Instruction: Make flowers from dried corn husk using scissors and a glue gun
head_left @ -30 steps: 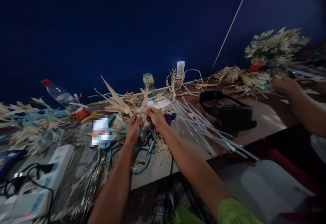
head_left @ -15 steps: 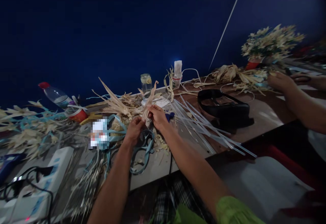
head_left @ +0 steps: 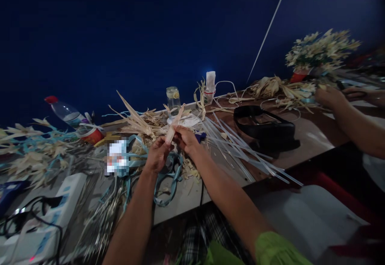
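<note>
A pale strip of dried corn husk (head_left: 172, 131) is held up between both hands over the table. My left hand (head_left: 159, 152) pinches its lower end, and my right hand (head_left: 185, 138) grips its right edge just above. Beneath the hands lie a loop of light blue ribbon (head_left: 172, 188) and small husk scraps (head_left: 191, 169). Behind them spreads a heap of dried husks (head_left: 141, 123), with a glass jar (head_left: 173, 98) standing at its back.
Clear plastic strips (head_left: 231, 148) and a black strapped headset (head_left: 264, 128) lie to the right. A power strip (head_left: 64, 204), metal wires (head_left: 100, 217) and a tilted bottle (head_left: 64, 110) are at left. Another person's hand (head_left: 331, 98) works near husk flowers (head_left: 321, 50).
The husk strip has come lower and tilts further right, its upper end now nearer the hands. My left hand has turned slightly and closed in toward the right one.
</note>
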